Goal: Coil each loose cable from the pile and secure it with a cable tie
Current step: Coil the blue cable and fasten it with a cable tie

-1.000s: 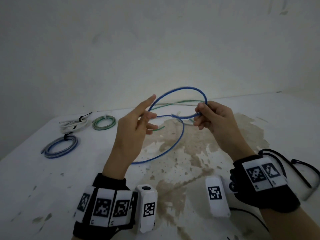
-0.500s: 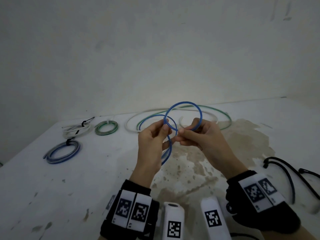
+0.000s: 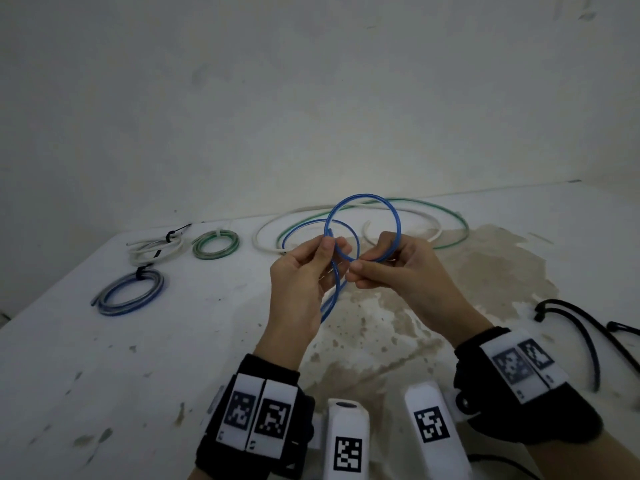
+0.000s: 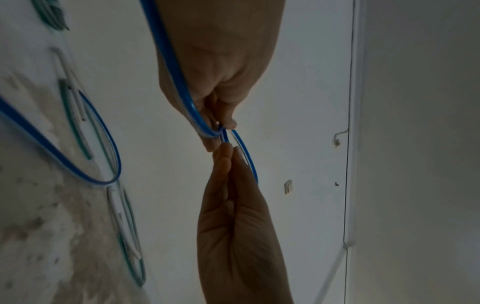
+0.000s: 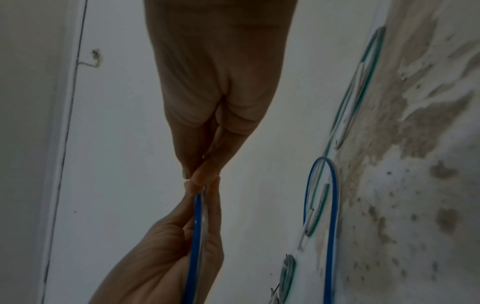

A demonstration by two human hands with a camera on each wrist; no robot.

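the blue cable (image 3: 362, 216) is standing in two raised loops, its tail trailing to the table, while loose white (image 3: 263, 233) and green cables (image 3: 462, 226) are lying behind.

Both hands meet above the stained white table (image 3: 104, 358); the left hand (image 3: 299, 277) and right hand (image 3: 401, 268) each pinch the blue cable (image 3: 388, 209), looped into 2 rings; loose white cable (image 3: 266, 228) and green cable (image 3: 460, 226) lie behind; 3 tied coils (image 3: 131, 292) sit far left; black cords (image 3: 585, 327) lie right.
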